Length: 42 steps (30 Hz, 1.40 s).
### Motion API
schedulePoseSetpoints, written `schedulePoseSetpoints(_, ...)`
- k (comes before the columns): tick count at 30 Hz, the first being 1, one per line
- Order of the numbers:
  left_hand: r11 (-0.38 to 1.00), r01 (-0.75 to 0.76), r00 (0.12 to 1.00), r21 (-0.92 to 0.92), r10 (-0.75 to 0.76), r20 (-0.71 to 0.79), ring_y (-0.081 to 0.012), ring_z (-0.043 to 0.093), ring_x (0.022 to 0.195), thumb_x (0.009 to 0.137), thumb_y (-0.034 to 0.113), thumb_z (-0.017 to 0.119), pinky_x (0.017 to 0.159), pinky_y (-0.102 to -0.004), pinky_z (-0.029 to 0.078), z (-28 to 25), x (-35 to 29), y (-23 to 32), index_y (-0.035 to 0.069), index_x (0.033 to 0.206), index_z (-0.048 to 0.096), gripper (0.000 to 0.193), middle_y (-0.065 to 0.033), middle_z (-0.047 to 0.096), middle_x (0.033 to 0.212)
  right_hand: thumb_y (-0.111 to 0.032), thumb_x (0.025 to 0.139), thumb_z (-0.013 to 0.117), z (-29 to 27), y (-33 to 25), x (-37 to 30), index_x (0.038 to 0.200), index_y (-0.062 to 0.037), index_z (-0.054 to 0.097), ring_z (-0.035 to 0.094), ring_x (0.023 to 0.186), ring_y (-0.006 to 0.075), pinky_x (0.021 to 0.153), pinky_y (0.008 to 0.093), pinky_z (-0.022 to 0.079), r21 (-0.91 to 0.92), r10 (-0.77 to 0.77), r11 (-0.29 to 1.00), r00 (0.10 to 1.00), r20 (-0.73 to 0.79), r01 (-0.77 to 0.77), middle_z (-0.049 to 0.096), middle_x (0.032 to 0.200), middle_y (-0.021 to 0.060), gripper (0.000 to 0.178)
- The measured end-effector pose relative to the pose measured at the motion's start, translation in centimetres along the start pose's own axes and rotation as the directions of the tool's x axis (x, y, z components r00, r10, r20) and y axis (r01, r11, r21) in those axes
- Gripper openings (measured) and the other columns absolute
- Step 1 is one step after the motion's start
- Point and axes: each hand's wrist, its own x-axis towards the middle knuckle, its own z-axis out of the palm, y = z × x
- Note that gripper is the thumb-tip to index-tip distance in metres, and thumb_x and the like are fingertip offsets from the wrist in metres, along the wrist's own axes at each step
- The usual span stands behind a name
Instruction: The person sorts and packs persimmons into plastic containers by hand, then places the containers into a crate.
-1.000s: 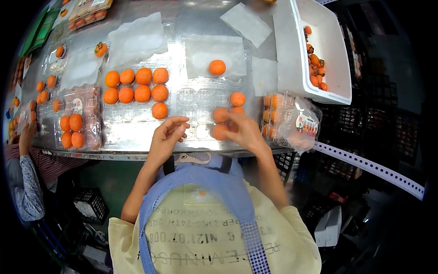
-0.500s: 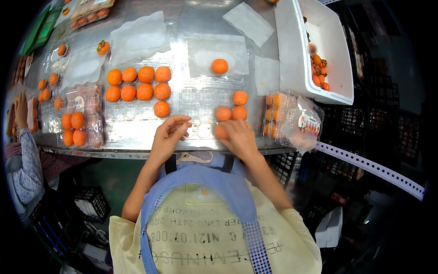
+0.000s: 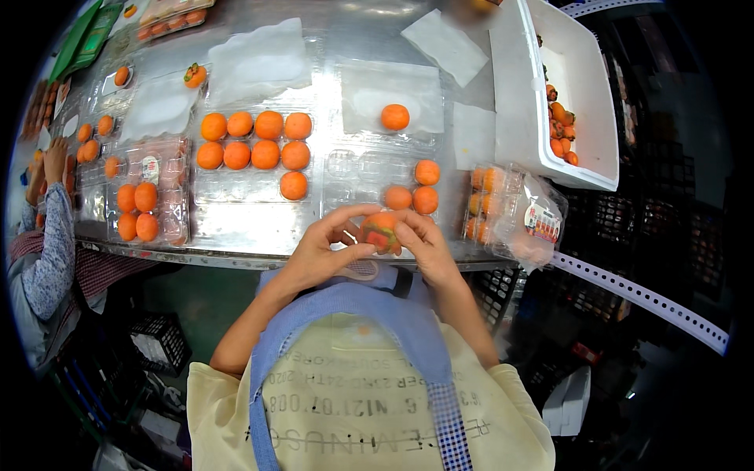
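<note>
Between my two hands is an orange persimmon, its leafy green-brown calyx side turned toward me, just over the table's front edge. My right hand [image 3: 425,241] has its fingers and thumb closed around the persimmon [image 3: 382,229]. From the other side my left hand [image 3: 323,245] pinches it with thumb and fingers. Just beyond is a clear plastic tray [image 3: 352,174] with three persimmons at its right side. Behind it, a single persimmon [image 3: 395,117] rests on a white sheet over the tray's lid.
Left of centre, another clear tray [image 3: 243,188] holds rows of persimmons. A filled clear pack [image 3: 514,210] stands at right, near a white foam box [image 3: 509,94] containing loose persimmons. White sheets [image 3: 444,47] lie farther back. At far left, a co-worker's hand [image 3: 55,161] reaches over the table.
My right hand has lifted the persimmon from the tray's near right corner and brought it toward me and to the left. My left hand has moved right and now grips it too.
</note>
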Motion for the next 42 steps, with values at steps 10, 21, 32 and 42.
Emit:
schedulePoseSetpoints(10,0.955,-0.074,0.994,-0.286,0.095,0.059,-0.0187,0.057,0.102,0.081,-0.005,0.059,0.088,-0.0309,0.048,-1.3,0.0,-1.0,0.000,0.123,0.046,0.044,-0.0123,0.056,0.114,-0.019,0.087,0.059,1.5,-1.9,-0.5,0.118,0.0016,0.052,0.056,0.088,0.0112,0.078,0.0248,0.045,-0.097,-0.091,0.991,0.995,-0.026,0.088,0.061,0.101,0.0071,0.038)
schedulePoseSetpoints(21,0.965,-0.119,0.991,-0.232,0.130,0.031,-0.0179,0.057,0.099,0.080,-0.003,0.061,0.083,-0.0307,0.050,-1.1,-0.1,-0.8,-0.001,0.123,0.046,0.046,-0.0103,0.054,0.114,-0.015,0.081,0.066,1.5,-1.6,0.0,0.113,0.0003,0.057,0.058,0.078,0.0096,0.068,0.0232,0.046,-0.132,-0.066,0.990,0.993,-0.097,0.053,0.063,0.090,0.0051,0.036)
schedulePoseSetpoints(32,0.838,0.179,0.984,-0.516,-0.143,0.109,-0.0151,0.059,0.090,0.086,0.022,0.061,0.075,-0.0282,0.050,-2.3,0.0,-1.9,-0.001,0.126,0.045,0.049,-0.0097,0.057,0.110,-0.017,0.066,0.076,2.2,-2.1,1.3,0.118,-0.0034,0.052,0.053,0.090,0.0195,0.072,0.0287,0.044,-0.536,-0.416,0.750,0.906,0.073,0.387,0.055,0.107,0.0095,0.059)
schedulePoseSetpoints(42,0.801,0.255,0.967,-0.541,-0.207,0.148,-0.0118,0.059,0.085,0.087,0.024,0.060,0.074,-0.0253,0.048,-2.1,0.1,-2.4,-0.002,0.121,0.049,0.044,-0.0068,0.059,0.104,-0.016,0.066,0.075,2.5,-1.3,1.4,0.111,-0.0011,0.056,0.055,0.088,0.0195,0.077,0.0304,0.044,-0.612,-0.440,0.700,0.897,0.037,0.368,0.061,0.102,0.0090,0.051)
